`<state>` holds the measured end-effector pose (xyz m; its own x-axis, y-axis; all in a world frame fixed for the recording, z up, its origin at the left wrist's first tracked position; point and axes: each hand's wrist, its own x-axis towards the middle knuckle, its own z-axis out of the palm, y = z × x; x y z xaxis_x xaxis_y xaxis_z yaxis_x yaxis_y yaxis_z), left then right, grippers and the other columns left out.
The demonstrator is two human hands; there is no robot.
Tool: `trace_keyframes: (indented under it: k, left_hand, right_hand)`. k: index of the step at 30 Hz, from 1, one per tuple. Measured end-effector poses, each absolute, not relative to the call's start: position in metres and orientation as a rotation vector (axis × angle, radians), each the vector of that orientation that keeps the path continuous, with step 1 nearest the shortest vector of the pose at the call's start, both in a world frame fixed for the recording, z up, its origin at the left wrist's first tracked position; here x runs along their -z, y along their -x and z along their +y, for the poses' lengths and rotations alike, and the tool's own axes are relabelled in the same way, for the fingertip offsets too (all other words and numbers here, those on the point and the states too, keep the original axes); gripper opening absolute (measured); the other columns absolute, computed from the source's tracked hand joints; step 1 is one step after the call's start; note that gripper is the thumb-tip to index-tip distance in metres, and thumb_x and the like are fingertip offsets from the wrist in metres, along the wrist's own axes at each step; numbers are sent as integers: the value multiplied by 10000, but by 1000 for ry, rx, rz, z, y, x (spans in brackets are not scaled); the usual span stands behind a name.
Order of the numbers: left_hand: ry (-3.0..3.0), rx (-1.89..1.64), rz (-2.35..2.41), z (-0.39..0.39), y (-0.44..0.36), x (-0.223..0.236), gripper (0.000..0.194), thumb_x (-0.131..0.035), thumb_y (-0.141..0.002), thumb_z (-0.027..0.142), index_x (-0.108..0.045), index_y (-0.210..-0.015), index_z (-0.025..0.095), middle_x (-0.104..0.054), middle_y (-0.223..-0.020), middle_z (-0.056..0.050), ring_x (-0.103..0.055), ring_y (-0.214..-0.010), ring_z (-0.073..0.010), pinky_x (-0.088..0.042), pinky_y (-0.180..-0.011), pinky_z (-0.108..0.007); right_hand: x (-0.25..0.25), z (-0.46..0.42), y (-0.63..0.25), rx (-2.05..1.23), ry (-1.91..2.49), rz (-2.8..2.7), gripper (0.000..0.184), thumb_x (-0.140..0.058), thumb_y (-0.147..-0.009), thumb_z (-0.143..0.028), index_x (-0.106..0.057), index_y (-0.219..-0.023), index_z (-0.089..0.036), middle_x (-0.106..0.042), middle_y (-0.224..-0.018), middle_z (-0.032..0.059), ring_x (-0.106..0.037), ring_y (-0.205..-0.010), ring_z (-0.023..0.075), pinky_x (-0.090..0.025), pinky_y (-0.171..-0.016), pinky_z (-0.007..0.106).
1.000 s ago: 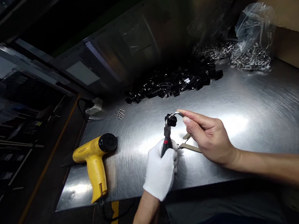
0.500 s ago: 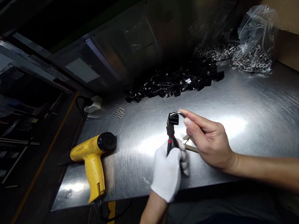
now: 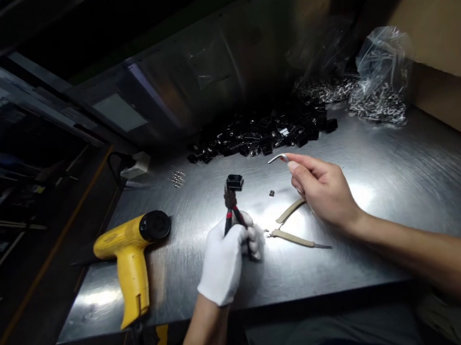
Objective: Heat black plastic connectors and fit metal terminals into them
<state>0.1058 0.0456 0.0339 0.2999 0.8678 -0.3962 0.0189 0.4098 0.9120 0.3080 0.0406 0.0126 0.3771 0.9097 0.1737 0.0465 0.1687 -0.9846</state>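
My left hand (image 3: 225, 258), in a white glove, is closed round the handles of black pliers with red bands (image 3: 231, 201). A small black block (image 3: 235, 182) sits in the jaws of these pliers. My bare right hand (image 3: 320, 187) pinches a bent hex key (image 3: 277, 158), its short tip pointing left and apart from the block. A tiny metal part (image 3: 271, 193) lies on the table between the hands. Beige-handled pliers (image 3: 293, 237) rest spread on the metal below my right hand.
A yellow heat gun (image 3: 134, 254) lies at the left of the metal table (image 3: 177, 288). Black blocks (image 3: 259, 134) are heaped at the back, with small metal pins (image 3: 177, 178) to their left. Plastic bags of metal parts (image 3: 382, 101) stand at the back right.
The hex key has come away from the black block. My left hand has moved left with the pliers and block. A tiny metal part now shows on the table.
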Motion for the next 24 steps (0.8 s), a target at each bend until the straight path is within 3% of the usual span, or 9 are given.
trace_keyframes:
  k: [5, 9, 12, 18, 22, 24]
  left_hand:
    - [-1001, -637, 1094, 51, -85, -33, 158, -485, -781, 107, -547, -901, 190, -558, -691, 25, -498, -559, -120, -431, -519, -262]
    - [-1006, -603, 1085, 48, -79, -37, 163, -487, -799, 113, -561, -926, 182, -566, -688, 21, -499, -562, -122, -426, -524, -261]
    - [-1015, -587, 1099, 47, -77, -39, 119, -501, -792, 127, -553, -887, 177, -584, -701, 5, -522, -579, -134, -437, -529, -267]
    - [-1034, -531, 1107, 47, -73, -41, 89, -508, -787, 157, -556, -858, 181, -571, -689, 10, -526, -573, -145, -455, -535, -282]
    - [-1060, -501, 1102, 45, -74, -42, 132, -497, -765, 144, -569, -871, 176, -575, -698, 9, -521, -578, -145, -456, -544, -283]
    - [-1087, -499, 1115, 44, -74, -42, 168, -482, -767, 134, -576, -899, 178, -570, -694, 15, -515, -588, -145, -457, -554, -282]
  right_hand:
    - [-15, 56, -340, -861, 1492, -1289, 321, -612, -935, -349, -764, -1154, -172, -625, -650, -12, -539, -587, 150, -418, -583, 296]
    - [-14, 57, -344, -910, 1589, -1479, 276, -605, -919, -317, -792, -1103, -229, -777, -891, 30, -674, -775, 203, -478, -704, 312]
    - [-12, 56, -342, -882, 1649, -1531, 322, -557, -944, -328, -768, -1163, -222, -786, -1002, 40, -690, -851, 222, -493, -753, 329]
    - [-16, 55, -351, -883, 1714, -1610, 328, -550, -944, -343, -774, -1152, -225, -794, -911, 29, -693, -742, 219, -508, -680, 332]
    - [-17, 54, -354, -821, 1712, -1600, 312, -570, -932, -333, -781, -1137, -230, -793, -979, 44, -708, -789, 241, -514, -677, 341]
    - [-18, 54, -355, -775, 1697, -1572, 310, -579, -928, -338, -785, -1129, -221, -789, -891, 47, -701, -746, 243, -503, -638, 339]
